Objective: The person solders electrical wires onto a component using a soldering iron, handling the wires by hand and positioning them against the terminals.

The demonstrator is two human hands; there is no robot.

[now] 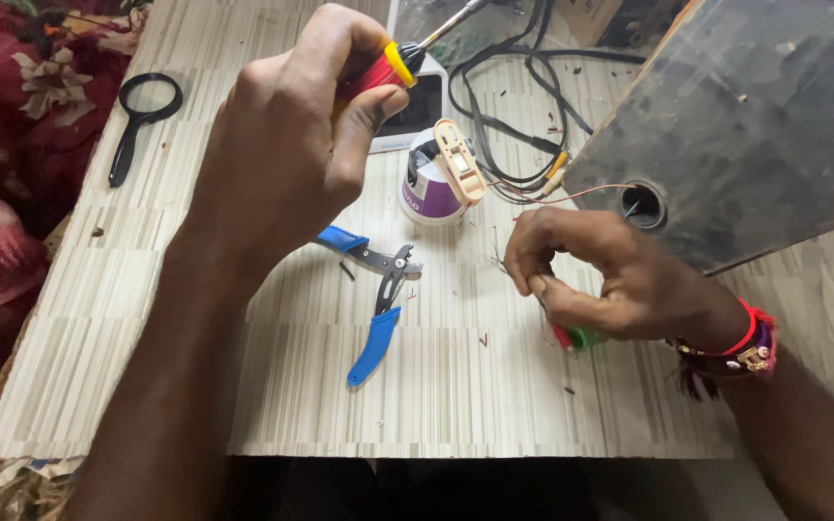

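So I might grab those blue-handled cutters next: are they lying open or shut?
Open. The cutters lie on the table with their two blue handles spread wide apart, untouched by either hand.

Blue-handled cutters (375,309) lie on the beige striped table (494,405) beside red floral cloth (12,145).

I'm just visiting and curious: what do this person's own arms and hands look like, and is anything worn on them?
Both forearms are bare, with no sleeves or gloves in view. The left hand wears nothing: no ring, watch or band. The right hand has a cluster of wristbands at the wrist: a thin red thread loop, a purple band with small gold-coloured pieces, and a dark tassel hanging below.
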